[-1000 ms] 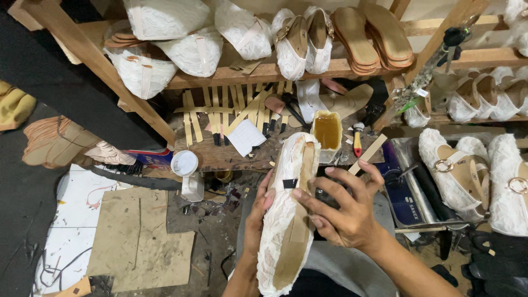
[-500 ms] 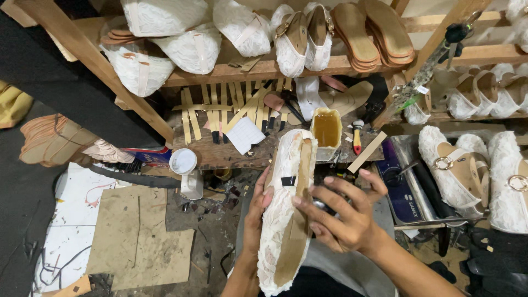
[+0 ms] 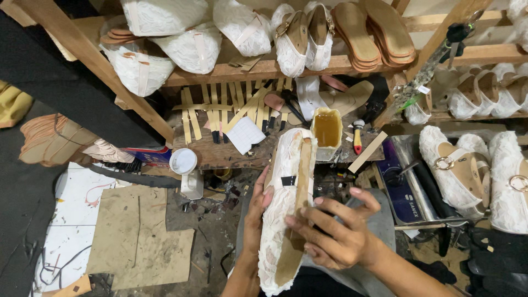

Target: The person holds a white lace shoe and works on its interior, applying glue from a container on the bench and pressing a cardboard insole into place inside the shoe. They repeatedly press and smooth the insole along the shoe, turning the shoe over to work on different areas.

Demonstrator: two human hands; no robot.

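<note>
Lace-covered shoe (image 3: 283, 209) sits upright in my lap, long axis running away from me toward the bench (image 3: 220, 154). I see the left hand (image 3: 254, 212) cupping its left flank, fingers closed along the lace. Right hand (image 3: 335, 236) is nearer the tan insole (image 3: 297, 220), fingers pressed together onto its edge.

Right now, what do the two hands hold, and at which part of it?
Both hold one white lace shoe upper on its tan insole. The left hand grips its left edge near the middle; the right hand presses fingers on the insole side.
</note>
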